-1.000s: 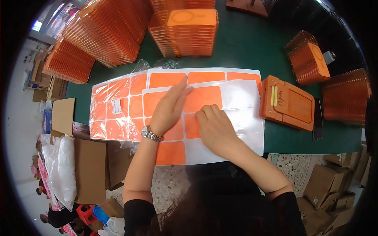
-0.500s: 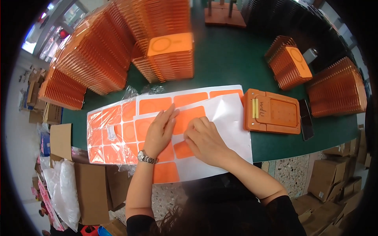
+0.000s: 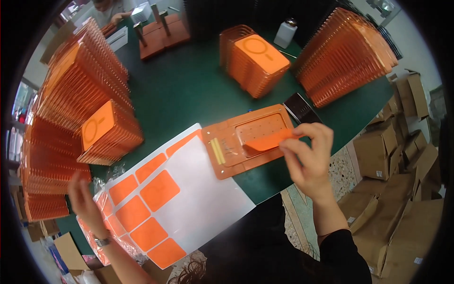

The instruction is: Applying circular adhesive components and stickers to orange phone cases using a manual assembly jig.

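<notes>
My right hand (image 3: 309, 161) pinches an orange sticker (image 3: 267, 142) by one edge. The sticker slants over the recess of an orange jig (image 3: 227, 128), its far end low in the recess; whether it touches the bottom I cannot tell. At the left my left hand (image 3: 87, 203), slightly blurred, has its fingers stretched out and holds nothing. It is beside stacked clear orange cases (image 3: 111, 137) and over the plastic-covered end of the sticker sheets. The top sticker sheet (image 3: 203, 199) has bare white backing on its right part and several orange stickers on its left.
More orange case stacks stand at the far left, at the back (image 3: 255, 61) and at the right (image 3: 343, 57). Behind the jig lies a dark phone (image 3: 301, 109). A white bottle (image 3: 285, 33) and a brown stand with metal posts (image 3: 163, 35) are farther back. Cardboard boxes (image 3: 373, 156) lie below right.
My right hand has moved from the sheet to the jig, now with an orange sticker in its fingers. My left hand has left the sheet's middle toward the left stacks. The view has turned right.
</notes>
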The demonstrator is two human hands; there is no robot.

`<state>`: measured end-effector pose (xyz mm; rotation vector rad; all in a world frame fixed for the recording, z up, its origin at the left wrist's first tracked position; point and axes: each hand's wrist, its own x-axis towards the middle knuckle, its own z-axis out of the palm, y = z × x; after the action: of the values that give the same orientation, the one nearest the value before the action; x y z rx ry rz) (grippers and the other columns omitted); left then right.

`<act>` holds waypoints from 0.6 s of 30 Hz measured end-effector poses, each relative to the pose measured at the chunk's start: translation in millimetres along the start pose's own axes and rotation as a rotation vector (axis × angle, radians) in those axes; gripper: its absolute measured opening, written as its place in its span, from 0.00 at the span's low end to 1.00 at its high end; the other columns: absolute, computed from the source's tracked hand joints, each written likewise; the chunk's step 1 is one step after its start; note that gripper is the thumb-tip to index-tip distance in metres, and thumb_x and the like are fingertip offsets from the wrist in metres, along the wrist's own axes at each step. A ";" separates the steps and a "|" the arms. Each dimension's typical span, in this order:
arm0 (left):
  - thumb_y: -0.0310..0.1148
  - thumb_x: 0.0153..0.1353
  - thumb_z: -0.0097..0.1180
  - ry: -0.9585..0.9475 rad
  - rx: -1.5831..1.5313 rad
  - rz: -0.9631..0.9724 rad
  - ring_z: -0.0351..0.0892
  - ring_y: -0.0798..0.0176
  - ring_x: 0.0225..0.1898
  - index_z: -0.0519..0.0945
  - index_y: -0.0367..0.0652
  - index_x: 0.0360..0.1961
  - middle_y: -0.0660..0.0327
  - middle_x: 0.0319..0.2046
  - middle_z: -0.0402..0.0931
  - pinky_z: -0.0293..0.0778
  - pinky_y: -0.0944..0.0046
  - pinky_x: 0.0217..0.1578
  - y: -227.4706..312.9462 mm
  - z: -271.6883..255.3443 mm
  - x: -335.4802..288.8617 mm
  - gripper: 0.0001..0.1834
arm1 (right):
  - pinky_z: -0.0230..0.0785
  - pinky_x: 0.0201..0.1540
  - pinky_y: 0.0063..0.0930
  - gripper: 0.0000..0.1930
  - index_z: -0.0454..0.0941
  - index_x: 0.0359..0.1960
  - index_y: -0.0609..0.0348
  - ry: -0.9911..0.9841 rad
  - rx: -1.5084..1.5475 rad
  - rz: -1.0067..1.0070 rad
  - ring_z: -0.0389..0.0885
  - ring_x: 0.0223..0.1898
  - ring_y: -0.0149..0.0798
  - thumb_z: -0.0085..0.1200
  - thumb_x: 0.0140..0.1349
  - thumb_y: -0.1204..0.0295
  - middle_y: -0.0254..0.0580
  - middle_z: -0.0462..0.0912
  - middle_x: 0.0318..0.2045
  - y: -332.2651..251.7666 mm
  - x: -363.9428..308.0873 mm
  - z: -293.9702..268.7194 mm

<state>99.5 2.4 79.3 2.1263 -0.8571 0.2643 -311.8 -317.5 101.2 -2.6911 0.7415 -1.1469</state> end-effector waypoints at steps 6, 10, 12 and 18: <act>0.36 0.74 0.54 -0.086 0.349 0.277 0.66 0.50 0.70 0.77 0.44 0.63 0.54 0.68 0.68 0.64 0.52 0.67 -19.0 -4.9 70.5 0.20 | 0.63 0.49 0.40 0.10 0.83 0.35 0.53 -0.031 -0.001 0.044 0.73 0.48 0.47 0.67 0.50 0.76 0.38 0.77 0.43 13.4 -15.7 25.9; 0.37 0.73 0.56 -0.178 0.340 0.220 0.65 0.50 0.70 0.80 0.43 0.61 0.53 0.68 0.68 0.64 0.51 0.67 -27.7 -6.1 75.5 0.19 | 0.62 0.48 0.38 0.10 0.83 0.34 0.52 -0.020 0.030 0.063 0.73 0.47 0.44 0.66 0.50 0.76 0.35 0.76 0.42 14.7 -15.7 30.1; 0.37 0.72 0.56 -0.198 0.294 0.183 0.67 0.51 0.69 0.82 0.42 0.57 0.53 0.68 0.69 0.66 0.51 0.66 -24.8 -4.9 73.5 0.17 | 0.61 0.48 0.37 0.10 0.83 0.34 0.52 -0.027 0.054 0.066 0.73 0.47 0.43 0.66 0.50 0.76 0.35 0.76 0.42 9.3 -17.1 28.3; 0.33 0.71 0.57 -0.208 0.209 0.164 0.70 0.53 0.67 0.83 0.40 0.52 0.53 0.67 0.70 0.70 0.55 0.64 -31.9 -4.3 71.4 0.13 | 0.59 0.47 0.35 0.08 0.83 0.34 0.52 -0.022 0.092 0.092 0.73 0.45 0.41 0.66 0.51 0.76 0.33 0.76 0.41 6.3 -19.5 37.5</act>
<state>174.2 -15.1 94.8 2.3085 -1.1727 0.2280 -299.3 -316.4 60.3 -2.5622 0.7811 -1.1003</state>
